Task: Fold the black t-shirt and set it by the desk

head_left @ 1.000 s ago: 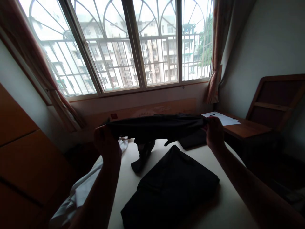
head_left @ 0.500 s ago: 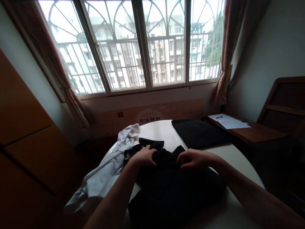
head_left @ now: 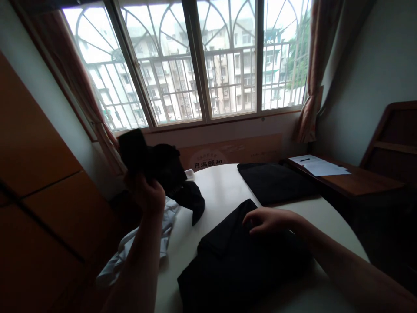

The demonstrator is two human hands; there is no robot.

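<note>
My left hand is raised over the left side of the white round table, closed on a bunched black cloth that hangs in the air to its right. My right hand rests on a larger black garment spread on the near part of the table. Its fingers are curled at the garment's upper edge; what they pinch, if anything, is hidden. A white garment lies along the left edge of the table, partly behind my left forearm.
A folded black cloth lies at the table's back right. Beyond it, a brown wooden desk holds white papers. A wooden cabinet stands at left. Barred windows and tied curtains are behind.
My left hand has lifted the bunched black cloth off the table and moved up and left. The larger black garment is more exposed. My right hand has stayed nearly in place.
</note>
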